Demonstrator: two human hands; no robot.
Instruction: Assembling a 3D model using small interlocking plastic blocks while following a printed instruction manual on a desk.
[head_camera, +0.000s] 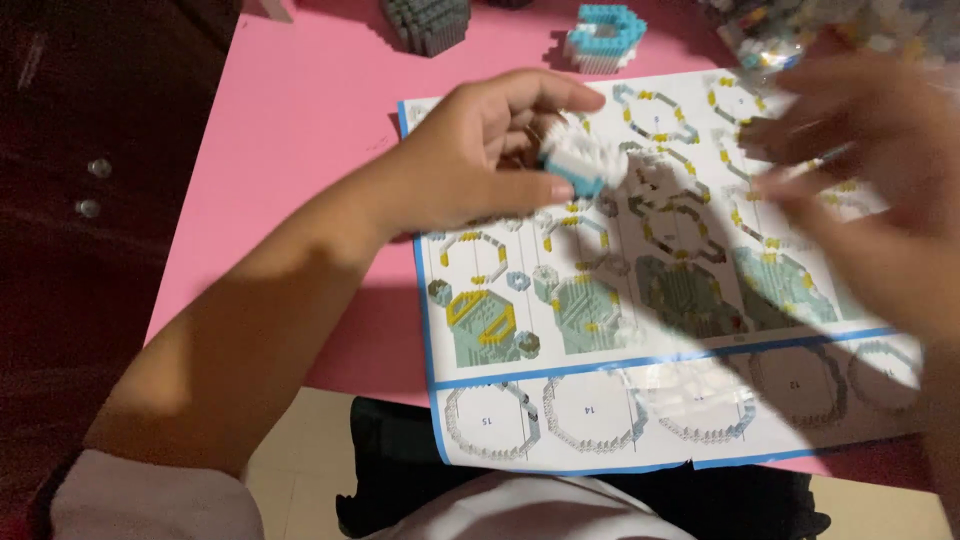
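Note:
My left hand (480, 150) holds a small white and blue block piece (580, 160) between thumb and fingers, above a printed building-instruction sheet (600, 400). My right hand (870, 170) is blurred with motion at the right, over the sheet's upper right part, its fingers pointing toward the piece. I cannot tell whether it holds anything. The sheet lies on a pink table (290, 130) and shows ring-shaped and green-and-yellow build steps.
At the table's far edge stand a grey block model (425, 22) and a blue and white ring-shaped block model (605, 35). A clear bag of loose small blocks (790, 30) lies at the top right. Dark furniture (80, 150) borders the table's left side.

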